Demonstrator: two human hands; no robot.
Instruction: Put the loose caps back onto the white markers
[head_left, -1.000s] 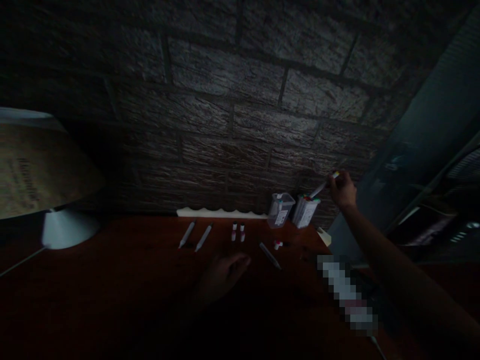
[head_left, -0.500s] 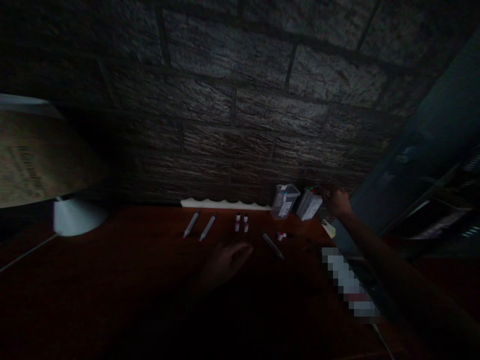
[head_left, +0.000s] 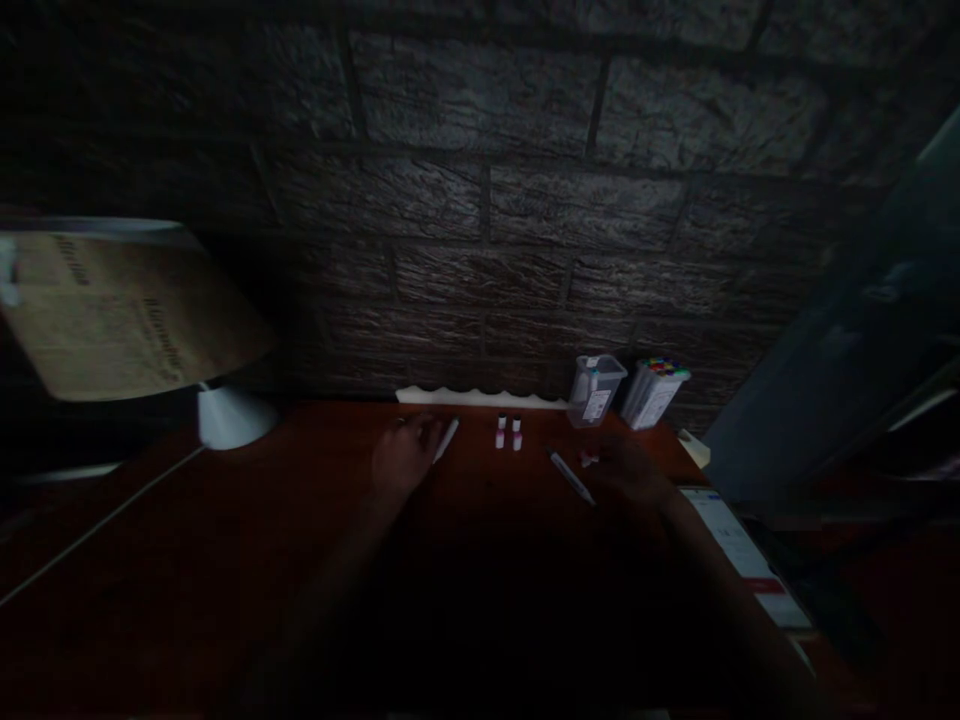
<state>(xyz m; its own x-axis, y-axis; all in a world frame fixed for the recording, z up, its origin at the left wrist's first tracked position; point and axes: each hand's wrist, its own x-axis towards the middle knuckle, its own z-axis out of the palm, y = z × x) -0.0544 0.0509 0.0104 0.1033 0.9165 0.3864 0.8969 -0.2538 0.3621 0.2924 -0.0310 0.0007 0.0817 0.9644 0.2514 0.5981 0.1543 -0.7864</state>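
Observation:
My left hand (head_left: 405,458) is over the back of the wooden desk, its fingers curled down round a white marker that it mostly covers. A small pale end (head_left: 401,421) shows above the knuckles. Close beside its fingertips lies a second white marker (head_left: 448,438). My right hand (head_left: 628,468) is low over the desk, dark and smeared, its fingers at a small red-and-white piece (head_left: 589,458). Whether they grip it is unclear. Another marker (head_left: 572,478) lies slanted left of that hand. Two small white-and-pink bottles with dark tops (head_left: 508,433) stand between my hands.
A clear plastic box (head_left: 595,395) and a box full of colourful-ended markers (head_left: 651,397) stand by the brick wall. A wavy white strip (head_left: 480,399) runs along the desk's back. A lamp (head_left: 232,418) is at left, a paper-like sheet (head_left: 746,560) at right.
My right hand has come down from the marker box to the red-and-white piece. My left hand has moved left and back onto the markers. The camera view has shifted left.

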